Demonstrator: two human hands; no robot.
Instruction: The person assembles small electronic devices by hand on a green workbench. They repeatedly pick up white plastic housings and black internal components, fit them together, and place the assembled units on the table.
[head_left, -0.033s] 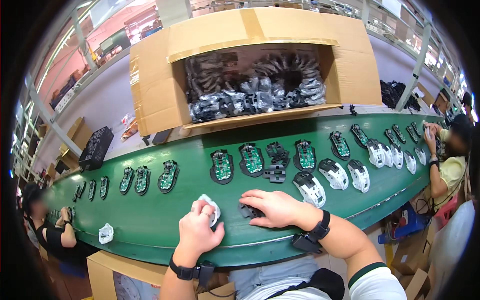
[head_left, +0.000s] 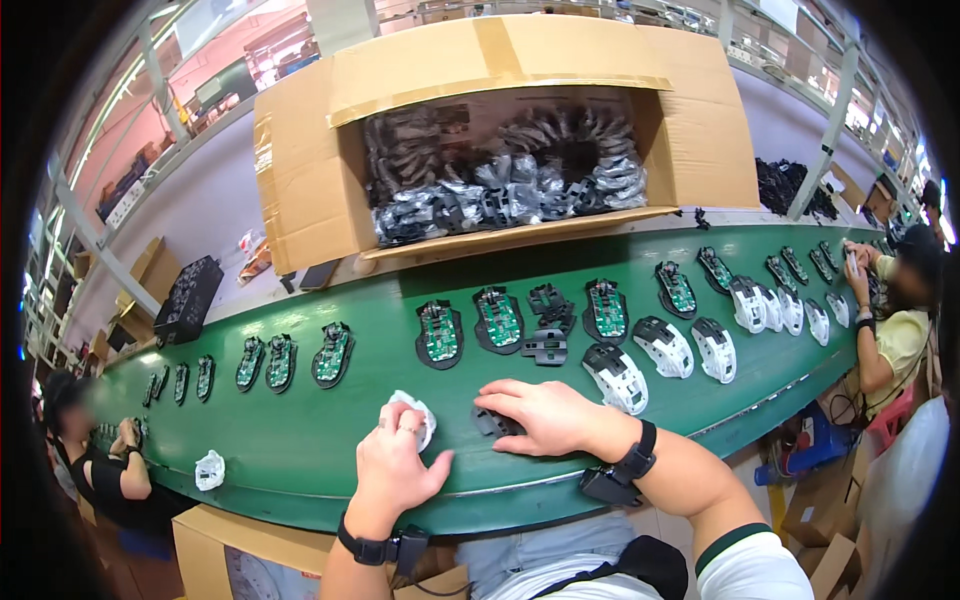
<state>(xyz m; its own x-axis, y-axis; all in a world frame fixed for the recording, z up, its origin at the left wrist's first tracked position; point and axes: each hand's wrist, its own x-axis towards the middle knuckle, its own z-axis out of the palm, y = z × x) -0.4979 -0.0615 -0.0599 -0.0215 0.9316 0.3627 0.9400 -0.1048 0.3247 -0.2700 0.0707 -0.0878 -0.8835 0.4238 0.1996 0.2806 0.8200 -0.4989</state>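
My left hand (head_left: 400, 465) has its fingers curled over a white mouse shell (head_left: 424, 428) near the front edge of the green conveyor belt (head_left: 330, 425). Beside it, my right hand (head_left: 545, 415) grips a black plastic mouse part (head_left: 490, 422) between fingers and thumb, low over the belt. The fingers cover much of both parts. Beyond my hands lie black mouse bases with green circuit boards (head_left: 440, 332), and a small group of loose black plastic parts (head_left: 546, 347). To the right of my right hand rests a white mouse shell with a black top section (head_left: 615, 378).
An open cardboard box (head_left: 300, 170) full of bagged black parts stands behind the belt. More white shells (head_left: 714, 350) lie to the right, and one white piece (head_left: 210, 470) at the left. Co-workers sit at both ends. A black box (head_left: 190, 300) stands at the back left.
The whole view has shifted very slightly. Both hands keep the same hold on the same parts.
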